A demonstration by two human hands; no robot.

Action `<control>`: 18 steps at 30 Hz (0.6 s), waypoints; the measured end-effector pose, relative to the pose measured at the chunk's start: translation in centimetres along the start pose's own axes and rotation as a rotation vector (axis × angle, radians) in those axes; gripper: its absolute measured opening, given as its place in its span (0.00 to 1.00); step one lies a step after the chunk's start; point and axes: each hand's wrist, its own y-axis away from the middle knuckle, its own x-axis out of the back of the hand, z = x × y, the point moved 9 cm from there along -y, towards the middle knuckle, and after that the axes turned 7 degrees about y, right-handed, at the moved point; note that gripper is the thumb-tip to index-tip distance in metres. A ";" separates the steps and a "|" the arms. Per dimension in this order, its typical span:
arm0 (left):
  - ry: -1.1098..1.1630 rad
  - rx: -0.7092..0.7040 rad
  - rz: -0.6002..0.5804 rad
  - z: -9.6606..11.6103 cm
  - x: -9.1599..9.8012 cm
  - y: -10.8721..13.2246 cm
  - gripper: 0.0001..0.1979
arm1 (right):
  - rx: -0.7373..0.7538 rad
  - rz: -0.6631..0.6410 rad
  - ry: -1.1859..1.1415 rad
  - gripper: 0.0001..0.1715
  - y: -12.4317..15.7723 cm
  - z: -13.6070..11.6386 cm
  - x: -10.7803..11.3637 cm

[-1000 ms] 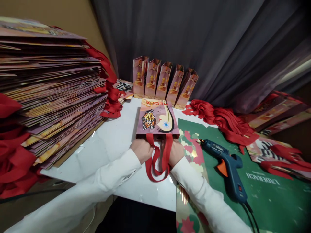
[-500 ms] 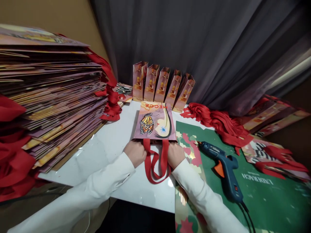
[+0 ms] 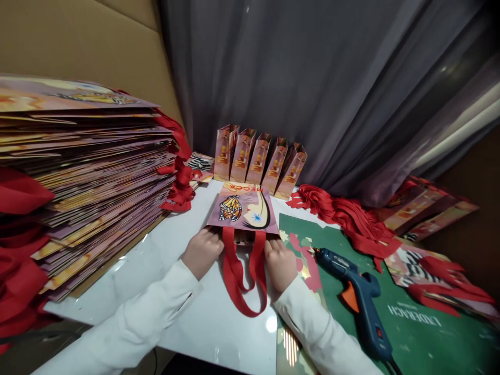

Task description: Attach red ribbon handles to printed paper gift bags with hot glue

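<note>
A small paper gift bag (image 3: 244,209) printed with a butterfly and a face lies flat on the white table, its mouth towards me. Red ribbon handles (image 3: 247,307) hang out of the mouth onto the table. My left hand (image 3: 202,252) is closed at the left corner of the mouth, and my right hand (image 3: 282,263) is closed at the right corner. Curled fingers grip the bag's side edges; the fingertips are hidden under and inside the mouth.
Left stands a tall stack of flat printed bags (image 3: 105,172) with red ribbons. Several upright bags (image 3: 258,161) line the back by a grey curtain (image 3: 292,78). At right, a blue glue gun (image 3: 361,291) lies on a green sheet (image 3: 422,344), with red ribbons (image 3: 344,211) behind it.
Both hands have drawn back slightly towards me at the bag's mouth, showing more of the knuckles. The bag's mouth end looks a little more raised. The camera view has tilted up.
</note>
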 end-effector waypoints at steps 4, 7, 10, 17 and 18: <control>-0.029 -0.076 0.142 0.0 2.3 0.1 0.20 | 0.024 0.307 0.021 0.12 0.3 0.0 2.6; -0.050 -0.088 0.212 0.0 3.7 0.2 0.21 | -0.030 0.413 0.006 0.12 0.6 0.5 4.2; -0.065 -0.091 0.243 0.4 4.7 -0.1 0.21 | -0.074 0.421 0.010 0.12 0.6 0.9 5.0; -0.062 -0.029 0.100 3.5 2.8 -2.5 0.11 | -0.037 0.373 0.029 0.09 0.2 -0.3 5.2; -0.048 -0.031 0.075 4.1 2.2 -2.6 0.12 | -0.035 0.382 0.013 0.09 0.2 -0.5 5.2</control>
